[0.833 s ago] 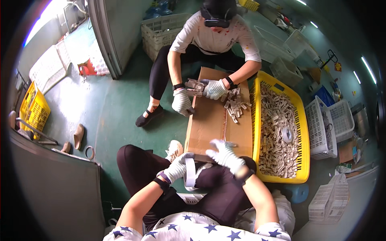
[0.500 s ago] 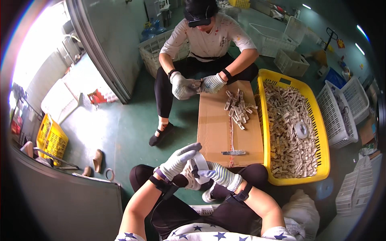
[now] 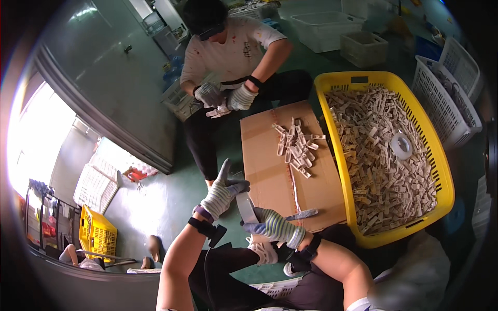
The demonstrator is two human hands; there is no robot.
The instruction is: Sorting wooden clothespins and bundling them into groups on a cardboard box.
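One white roll point(image 3: 245, 208) is up between your two hands, near the close left corner of the cardboard box point(image 3: 264, 160). Your right hand point(image 3: 273, 227) has its fingers bent round the low end of the roll and grasps it. Your left hand point(image 3: 219, 196) has one finger pointing up, and its other fingers are near the top of the roll; I cannot tell if they pinch it. As for what is done, the roll is in your grip and a small heap of pieces point(image 3: 298, 147) is set out on the box. Those pieces lie loose, and I see no band round any of them. As for what is left, lots more pieces point(image 3: 384, 181) fill the yellow basket point(image 3: 381, 239), so most of them seem to be there. Across from you, a co-worker point(image 3: 223, 62) has a few pale pieces point(image 3: 218, 111) in gloved hands. The pieces look hard, dull and long, with gaps in them, a bit like clips. Your roll is smooth and flat on its side. A pale ring point(image 3: 396, 153) lies on top of the basket pile. The box is brown and flat, with a seam down it. A thin grey flat tool point(image 3: 303, 214) rests on it, just beside your right glove, which is stripy and soft.
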